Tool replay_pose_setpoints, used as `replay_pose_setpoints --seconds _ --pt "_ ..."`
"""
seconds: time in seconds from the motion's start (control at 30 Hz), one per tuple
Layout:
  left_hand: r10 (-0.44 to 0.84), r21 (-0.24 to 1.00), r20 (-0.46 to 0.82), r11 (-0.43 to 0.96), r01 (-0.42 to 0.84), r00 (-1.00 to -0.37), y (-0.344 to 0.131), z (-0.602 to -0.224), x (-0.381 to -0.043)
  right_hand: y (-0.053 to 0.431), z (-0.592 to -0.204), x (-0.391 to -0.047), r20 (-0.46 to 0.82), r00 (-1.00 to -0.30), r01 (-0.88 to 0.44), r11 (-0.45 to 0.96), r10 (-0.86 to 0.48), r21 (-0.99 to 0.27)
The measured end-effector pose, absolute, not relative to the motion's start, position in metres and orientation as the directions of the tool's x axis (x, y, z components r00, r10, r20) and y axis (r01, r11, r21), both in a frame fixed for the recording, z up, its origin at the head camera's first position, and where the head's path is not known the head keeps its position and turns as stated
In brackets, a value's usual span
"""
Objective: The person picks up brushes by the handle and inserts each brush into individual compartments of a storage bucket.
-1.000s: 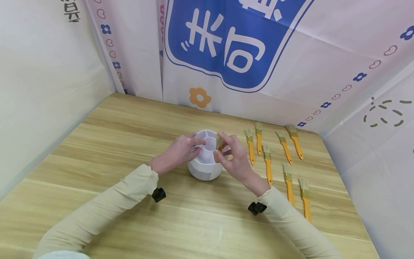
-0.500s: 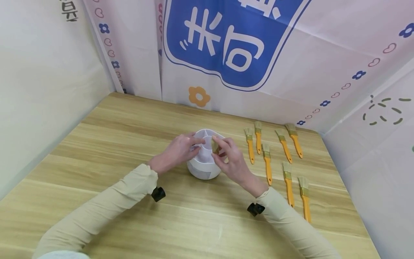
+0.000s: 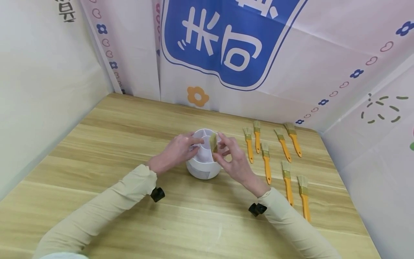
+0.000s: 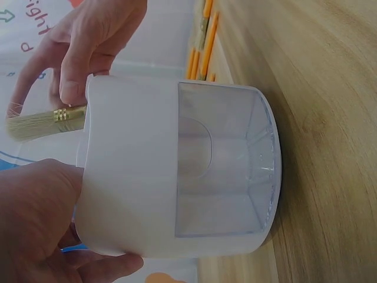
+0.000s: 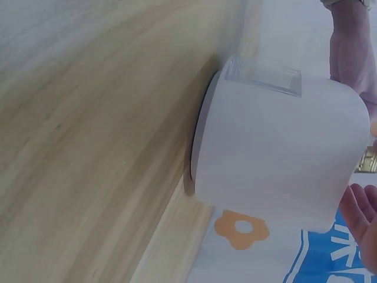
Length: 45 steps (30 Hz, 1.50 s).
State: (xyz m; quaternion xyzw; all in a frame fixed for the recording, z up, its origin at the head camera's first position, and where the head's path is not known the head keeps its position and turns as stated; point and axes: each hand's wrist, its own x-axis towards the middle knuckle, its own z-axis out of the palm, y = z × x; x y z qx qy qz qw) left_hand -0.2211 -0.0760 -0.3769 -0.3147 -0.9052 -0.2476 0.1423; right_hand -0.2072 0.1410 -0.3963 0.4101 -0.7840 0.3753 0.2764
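A white round desk organizer with divided compartments stands upright on the table, a clear window in its side. My left hand grips its rim from the left, fingers over the top edge and along the outside wall in the left wrist view. One paintbrush stands bristles up in a right-side compartment, its handle hidden inside the organizer. Around that brush, my right hand has its fingers spread apart, thumb right by the metal ferrule and index finger near the bristle tips.
Several orange-handled paintbrushes lie on the table to the right, among them one brush near the organizer and another brush by the right sleeve. Printed cloth walls border the back and sides.
The right hand first tilted the brush leftward; now its index finger has come away from the bristles and the fingers have spread. The left hand has stayed on the organizer.
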Motion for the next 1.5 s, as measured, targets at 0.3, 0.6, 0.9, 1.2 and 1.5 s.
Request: replay_pose_setpoints --seconds 0.3,0.6,0.9,1.2,1.5 --pt "0.489 0.395 0.387 0.679 0.619 -0.782 -0.075 -0.379 -0.222 0.158 -0.397 -0.209 0.747 -0.574 -0.798 0.435 -0.336 -0.417" --pt "0.486 0.394 0.389 0.680 0.618 -0.783 -0.075 -0.381 -0.222 0.193 -0.409 -0.210 0.633 -0.741 -0.629 0.561 -0.225 -0.538" --pt "0.488 0.404 0.396 0.668 0.625 -0.778 -0.074 -0.379 -0.224 0.234 -0.419 -0.204 0.561 -0.813 -0.490 0.703 -0.155 -0.516" --pt "0.484 0.416 0.381 0.671 0.614 -0.787 -0.076 -0.378 -0.224 0.266 -0.427 -0.200 0.482 -0.870 -0.373 0.775 -0.102 -0.510" --pt "0.486 0.421 0.384 0.664 0.617 -0.785 -0.077 -0.378 -0.224 0.284 -0.434 -0.194 0.475 -0.876 -0.340 0.806 -0.083 -0.485"
